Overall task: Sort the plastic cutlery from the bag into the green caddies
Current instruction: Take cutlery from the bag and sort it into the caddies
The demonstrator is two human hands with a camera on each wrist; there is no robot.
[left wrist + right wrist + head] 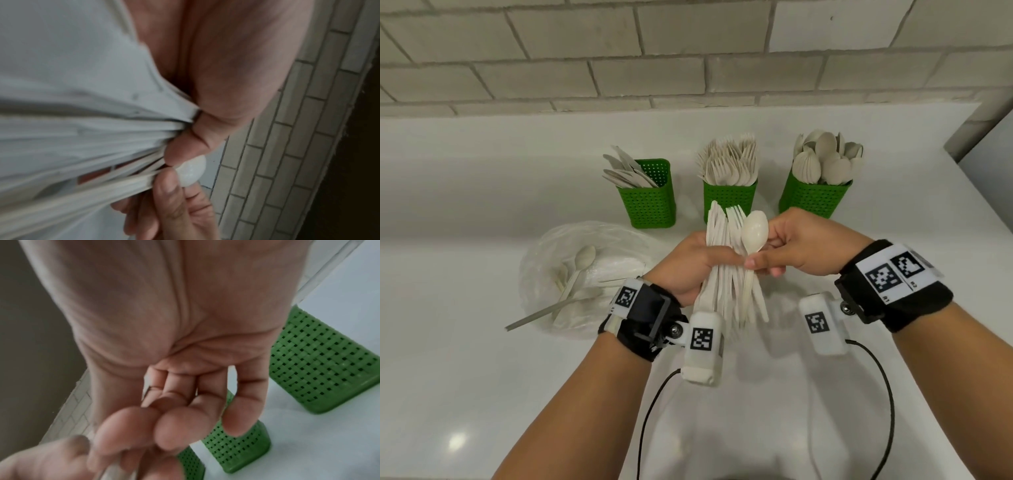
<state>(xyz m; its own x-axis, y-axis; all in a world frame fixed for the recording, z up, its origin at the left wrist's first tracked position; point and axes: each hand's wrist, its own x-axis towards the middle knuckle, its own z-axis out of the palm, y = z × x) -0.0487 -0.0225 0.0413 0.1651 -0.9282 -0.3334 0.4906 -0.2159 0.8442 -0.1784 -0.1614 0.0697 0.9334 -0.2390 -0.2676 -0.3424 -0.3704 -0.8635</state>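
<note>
— What is held in the left hand [690,263]?

— A mixed bundle of cutlery [726,270] is gripped there, with the fingers curled round the handles; knife and fork ends are fanned upward, and the handles are splayed out below the palm. In the left wrist view the handles [86,146] are seen packed together against the thumb.

— And the right hand [803,248]?

— A single spoon [754,236] is pinched by its neck between the thumb and fingers [751,263], bowl up, at the right edge of the bundle and touching it. The spoon's bowl [192,172] is also shown in the left wrist view, just past the fingertips.

— Where are the caddies placed?

— Three green caddies are stood in a row on the white table [482,359], beyond the hands. Knives are held in the left caddy [650,202], forks in the middle caddy [729,198], spoons in the right caddy [813,198]. The right two are packed full; the left one is only partly filled.

— And the bag?

— The clear plastic bag [585,274] is laid on the table to the left of the hands, near the left caddy. A few pieces are seen inside it, among them a spoon [582,263], and one long handle [541,313] is poked out at the near-left side.

— Anything behind?

— A pale brick wall [619,51] is seen behind the table.
</note>
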